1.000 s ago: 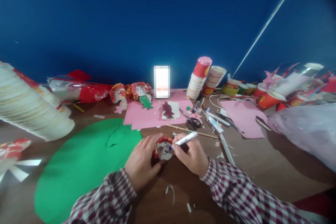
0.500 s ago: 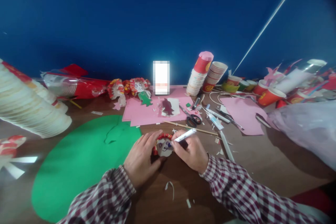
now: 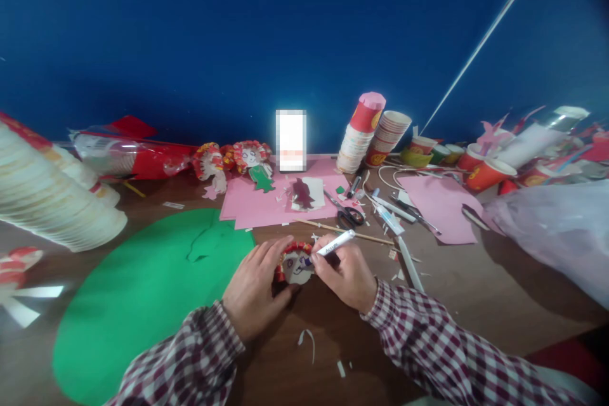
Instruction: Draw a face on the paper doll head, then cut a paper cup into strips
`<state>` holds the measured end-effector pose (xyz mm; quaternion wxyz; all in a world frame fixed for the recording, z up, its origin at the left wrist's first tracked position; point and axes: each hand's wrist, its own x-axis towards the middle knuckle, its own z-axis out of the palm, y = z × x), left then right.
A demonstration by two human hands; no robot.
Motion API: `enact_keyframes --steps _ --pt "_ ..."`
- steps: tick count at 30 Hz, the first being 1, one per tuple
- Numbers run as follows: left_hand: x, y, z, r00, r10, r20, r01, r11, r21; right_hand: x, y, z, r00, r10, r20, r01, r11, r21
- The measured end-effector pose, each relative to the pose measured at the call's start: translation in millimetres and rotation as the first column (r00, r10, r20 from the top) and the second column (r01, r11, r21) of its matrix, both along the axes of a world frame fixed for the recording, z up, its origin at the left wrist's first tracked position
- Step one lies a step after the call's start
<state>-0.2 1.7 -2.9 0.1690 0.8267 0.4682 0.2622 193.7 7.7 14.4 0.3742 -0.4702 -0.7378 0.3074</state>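
Note:
A small round paper piece (image 3: 297, 271) with a drawn face and a frilled red-and-yellow edge lies on the brown table in front of me. My left hand (image 3: 257, 285) grips its left side, the thumb low and the fingers over the upper edge. In my right hand (image 3: 345, 269) is a white marker (image 3: 337, 242), held like a pen, its dark tip against the drawn face. The fingers of my right hand cover part of the piece's right edge.
Left lies a large green sheet (image 3: 143, 292); behind it leans a long stack of paper cups (image 3: 61, 203). Pink sheets (image 3: 247, 209), scissors (image 3: 349, 212), a wooden stick (image 3: 347, 231) and a plastic bag (image 3: 556, 222) lie around. Upright cup stacks (image 3: 356, 139) stand by the blue wall.
The marker and both hands are nearly where they were. The whole view has shifted very slightly; the marker's tip stays on the drawn face.

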Motion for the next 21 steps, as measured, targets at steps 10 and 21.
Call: enact_keyframes --steps 10,21 --pt "0.2 0.0 0.2 1.000 0.007 -0.005 -0.007 1.000 -0.004 1.8 1.1 1.0 0.987 -0.040 -0.155 0.025 0.995 -0.100" --pt "-0.4 -0.7 -0.8 1.000 -0.004 -0.012 0.004 1.000 0.004 -0.9 0.8 -2.0 0.998 0.013 -0.055 -0.013 1.000 0.000"
